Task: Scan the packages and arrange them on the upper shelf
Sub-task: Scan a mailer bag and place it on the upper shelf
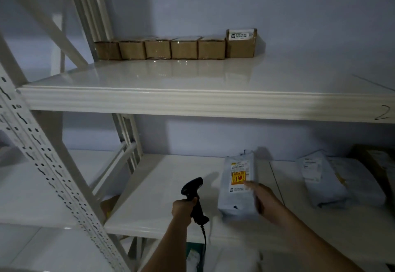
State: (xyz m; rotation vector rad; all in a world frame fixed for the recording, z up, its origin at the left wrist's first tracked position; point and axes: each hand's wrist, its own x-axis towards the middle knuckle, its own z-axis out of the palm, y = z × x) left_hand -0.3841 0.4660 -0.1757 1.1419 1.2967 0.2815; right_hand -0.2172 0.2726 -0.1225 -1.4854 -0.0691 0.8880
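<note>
left hand point(184, 207) gripping scanner point(193, 194), right hand point(264, 199) holding grey package point(237, 186)

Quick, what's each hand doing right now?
Left hand: grips the barcode scanner.
Right hand: holds the grey mailer bag with the orange sticker.

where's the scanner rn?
Head view, low centre: the black scanner is gripped in the left hand, just left of the grey mailer the right hand holds.

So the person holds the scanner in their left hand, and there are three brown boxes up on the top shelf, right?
Not quite: the head view shows six brown boxes in a row on the upper shelf. The left hand does hold the scanner.
</note>
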